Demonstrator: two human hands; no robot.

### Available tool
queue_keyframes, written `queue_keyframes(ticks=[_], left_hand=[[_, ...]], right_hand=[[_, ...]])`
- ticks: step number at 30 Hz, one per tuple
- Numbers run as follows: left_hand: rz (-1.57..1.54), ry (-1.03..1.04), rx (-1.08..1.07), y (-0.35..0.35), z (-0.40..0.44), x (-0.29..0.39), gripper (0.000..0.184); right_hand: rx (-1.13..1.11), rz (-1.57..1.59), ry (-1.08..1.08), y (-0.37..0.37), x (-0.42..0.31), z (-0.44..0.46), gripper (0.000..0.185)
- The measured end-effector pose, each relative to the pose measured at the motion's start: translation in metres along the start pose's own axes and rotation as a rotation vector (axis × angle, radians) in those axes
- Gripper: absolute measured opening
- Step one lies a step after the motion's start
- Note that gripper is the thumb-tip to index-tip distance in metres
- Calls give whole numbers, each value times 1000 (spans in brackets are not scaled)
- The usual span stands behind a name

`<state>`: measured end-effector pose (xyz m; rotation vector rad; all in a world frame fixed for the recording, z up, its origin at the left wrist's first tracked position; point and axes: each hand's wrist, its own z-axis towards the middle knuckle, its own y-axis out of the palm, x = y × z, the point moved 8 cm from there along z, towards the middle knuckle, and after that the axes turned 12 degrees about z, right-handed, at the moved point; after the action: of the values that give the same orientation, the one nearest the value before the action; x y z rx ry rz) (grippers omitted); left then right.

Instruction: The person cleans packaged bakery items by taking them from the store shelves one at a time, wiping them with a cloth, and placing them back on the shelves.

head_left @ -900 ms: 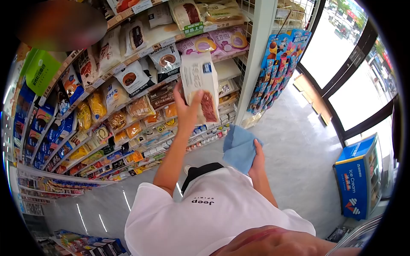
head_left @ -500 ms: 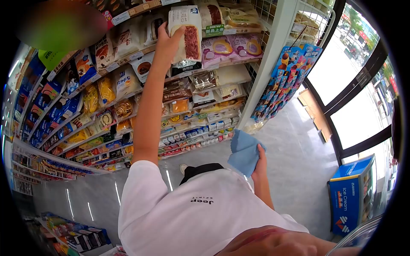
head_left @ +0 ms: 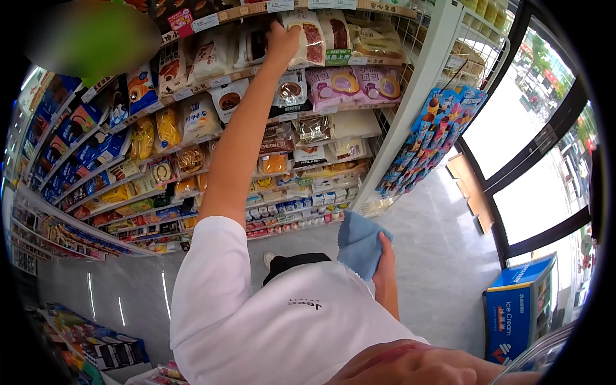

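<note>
My left hand (head_left: 283, 42) reaches up to an upper shelf, its fingers closed at the left edge of a white food package (head_left: 307, 37) with a dark red, grainy picture on its front. The package stands in the row beside a similar pack (head_left: 337, 35) with a green strip. My thumb lies against its front; the other fingertips are partly hidden. Lower down, in front of my body, my right hand (head_left: 385, 266) is wrapped round a blue cloth (head_left: 361, 240) with zigzag edges, which hangs folded from it.
Shelves of packaged bread and snacks curve round to the left, with purple packs (head_left: 356, 86) below the upper row. A white wire-sided rack end (head_left: 401, 109) carries hanging blue packets (head_left: 443, 138). Glass doors (head_left: 513, 141) and a blue ice cream freezer (head_left: 513, 314) are to the right.
My left hand has moved the white package from in front of the shelf back into the row. The blue cloth has shifted slightly down and left with my right hand.
</note>
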<state>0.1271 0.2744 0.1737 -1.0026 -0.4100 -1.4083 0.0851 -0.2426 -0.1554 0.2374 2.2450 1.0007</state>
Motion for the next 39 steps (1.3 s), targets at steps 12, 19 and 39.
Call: queue_keyframes(ticks=[12, 19, 39], left_hand=[[312, 149, 28, 25, 58, -22, 40], [797, 323, -81, -2, 9, 48, 43], [799, 791, -419, -4, 15, 40, 90]], right_hand=[[-2, -97, 35, -5, 6, -5, 57], [-20, -150, 50, -5, 11, 0, 55], [-19, -155, 87, 0, 8, 11, 58]])
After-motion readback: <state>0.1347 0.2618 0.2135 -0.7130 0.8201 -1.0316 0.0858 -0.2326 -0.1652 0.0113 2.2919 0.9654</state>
